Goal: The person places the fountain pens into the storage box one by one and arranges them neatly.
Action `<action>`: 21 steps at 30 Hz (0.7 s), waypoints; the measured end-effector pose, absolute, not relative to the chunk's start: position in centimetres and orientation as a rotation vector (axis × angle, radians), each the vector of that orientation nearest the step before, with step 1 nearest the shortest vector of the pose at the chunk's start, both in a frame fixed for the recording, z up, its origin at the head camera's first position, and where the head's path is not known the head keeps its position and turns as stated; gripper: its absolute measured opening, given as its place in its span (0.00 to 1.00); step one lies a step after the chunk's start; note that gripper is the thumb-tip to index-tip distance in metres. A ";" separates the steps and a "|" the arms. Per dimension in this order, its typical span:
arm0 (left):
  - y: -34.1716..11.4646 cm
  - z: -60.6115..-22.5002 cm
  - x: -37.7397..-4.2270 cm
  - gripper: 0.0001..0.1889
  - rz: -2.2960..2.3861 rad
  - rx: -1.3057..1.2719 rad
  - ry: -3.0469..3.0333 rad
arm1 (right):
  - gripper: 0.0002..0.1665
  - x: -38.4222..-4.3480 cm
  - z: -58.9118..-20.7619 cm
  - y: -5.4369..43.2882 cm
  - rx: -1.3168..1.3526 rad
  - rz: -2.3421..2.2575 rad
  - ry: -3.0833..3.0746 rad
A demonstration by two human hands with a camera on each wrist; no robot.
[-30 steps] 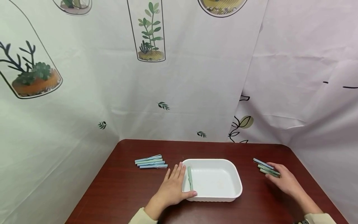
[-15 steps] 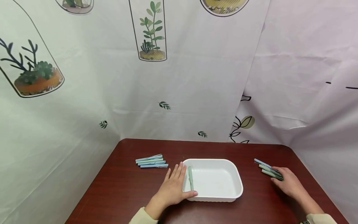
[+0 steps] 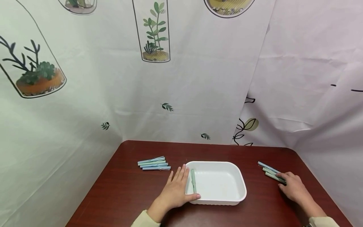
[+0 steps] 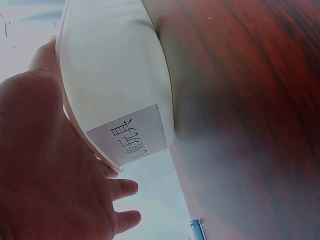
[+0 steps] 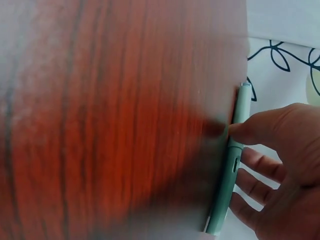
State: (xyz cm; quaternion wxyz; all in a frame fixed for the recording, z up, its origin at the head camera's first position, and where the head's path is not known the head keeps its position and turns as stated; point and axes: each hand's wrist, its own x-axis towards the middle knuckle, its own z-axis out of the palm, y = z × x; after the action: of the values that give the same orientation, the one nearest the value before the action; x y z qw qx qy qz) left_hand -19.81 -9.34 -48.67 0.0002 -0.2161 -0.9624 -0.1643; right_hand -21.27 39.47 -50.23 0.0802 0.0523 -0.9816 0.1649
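A white plastic tray point(image 3: 219, 183) stands mid-table with one green pen point(image 3: 193, 181) lying along its left side. My left hand point(image 3: 174, 190) rests on the tray's left rim, fingers straight and thumb over the front corner; in the left wrist view the palm lies along the tray wall point(image 4: 107, 65). At the right, one blue pen point(image 3: 266, 165) and two green pens lie side by side. My right hand point(image 3: 295, 187) is at their near ends. The right wrist view shows its thumb and fingers on either side of a green pen point(image 5: 227, 180), pinching it.
Several blue and green pens point(image 3: 153, 164) lie in a row left of the tray on the dark red-brown table point(image 3: 127, 189). A printed label point(image 4: 130, 135) is stuck on the tray's outer wall. Patterned cloth point(image 3: 184, 85) hangs behind the table.
My right hand has shifted a little right and nearer along the pens, its fingers drawing in on a green pen. The left hand stays on the tray.
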 end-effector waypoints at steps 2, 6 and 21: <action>-9.4 -48.7 -19.8 0.60 -0.512 -0.679 -3.021 | 0.20 -21.4 -50.3 39.5 0.166 0.475 -2.938; -9.4 -48.7 -19.7 0.60 -0.511 -0.677 -3.019 | 0.17 -21.7 -50.4 39.4 0.199 0.447 -2.941; -9.4 -48.8 -19.8 0.59 -0.506 -0.677 -3.026 | 0.18 -22.1 -48.3 38.1 0.113 0.543 -2.913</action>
State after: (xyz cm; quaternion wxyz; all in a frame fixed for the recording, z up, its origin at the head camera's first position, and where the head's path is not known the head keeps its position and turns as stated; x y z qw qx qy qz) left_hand -19.76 -9.39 -48.82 -0.0004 -0.2155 -0.9631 -0.1611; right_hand -22.07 38.09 -48.31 0.0881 0.0378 -0.9785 0.1826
